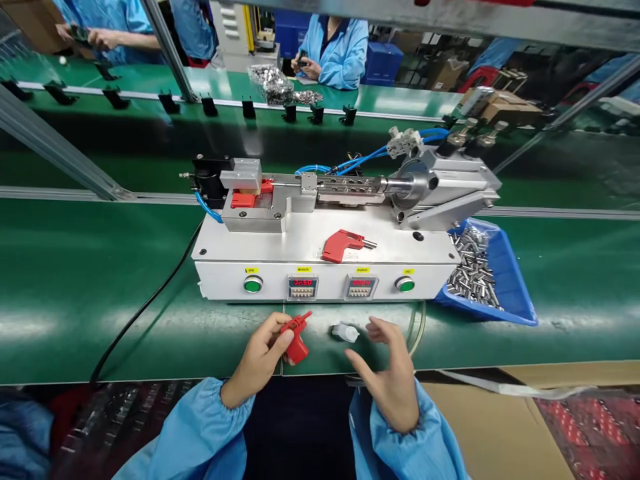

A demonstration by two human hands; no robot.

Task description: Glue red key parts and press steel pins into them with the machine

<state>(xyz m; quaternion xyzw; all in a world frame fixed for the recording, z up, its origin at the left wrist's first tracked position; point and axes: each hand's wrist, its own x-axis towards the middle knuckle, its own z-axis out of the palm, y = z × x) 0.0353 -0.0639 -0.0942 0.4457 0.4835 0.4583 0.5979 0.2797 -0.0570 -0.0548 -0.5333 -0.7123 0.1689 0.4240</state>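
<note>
My left hand [260,357] pinches a small red plastic part [296,339] just above the green bench, in front of the white press machine [325,250]. Fingers spread and empty, my right hand [387,373] hovers close to a small white plastic piece [345,332] lying on the bench. A second red part with a metal pin [345,245] rests on the machine's top plate. Another red part [246,197] sits in the fixture at the machine's left end.
A blue tray [505,280] with several metal pins sits right of the machine. A black cable [145,307] runs off to the left. Cardboard [500,427] lies below the bench edge. Other people in blue coats [335,50] work across the green conveyor [150,80].
</note>
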